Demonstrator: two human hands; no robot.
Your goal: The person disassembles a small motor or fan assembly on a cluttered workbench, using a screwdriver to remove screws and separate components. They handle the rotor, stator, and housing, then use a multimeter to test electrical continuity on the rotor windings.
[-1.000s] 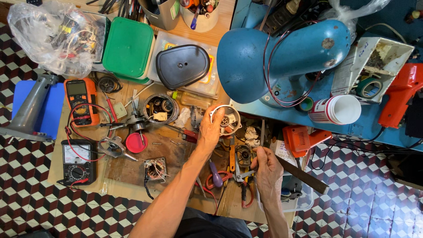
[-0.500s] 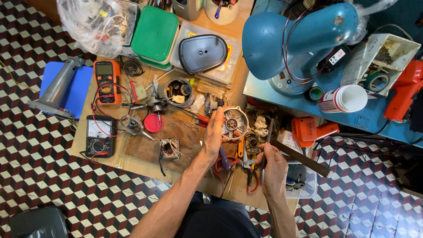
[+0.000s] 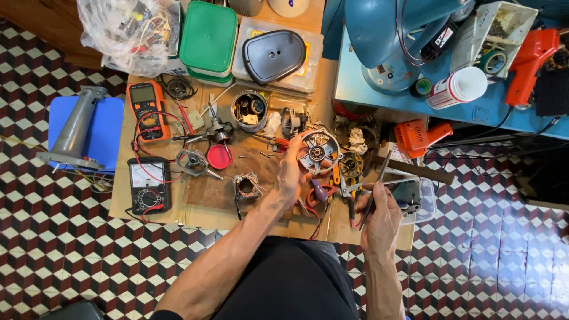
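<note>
Clear bag (image 3: pixel 127 29) holds small parts; green-lidded box (image 3: pixel 208 38) shut. Left hand (image 3: pixel 294 175) grips round metal motor cover (image 3: pixel 318 153) above board; right hand (image 3: pixel 380 216) holds thin tool (image 3: pixel 377 184); pliers (image 3: pixel 351 195) between hands

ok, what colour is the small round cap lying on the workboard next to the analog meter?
Red: the small round plastic cap shows best in the head view.

Under my grip stands a low wooden worktable (image 3: pixel 195 213), cluttered. Around it runs a floor of red, white and black cube-patterned tiles (image 3: pixel 53 237). Up right of my grip sits a blue-painted bench (image 3: pixel 474 115); daylight is even.
</note>
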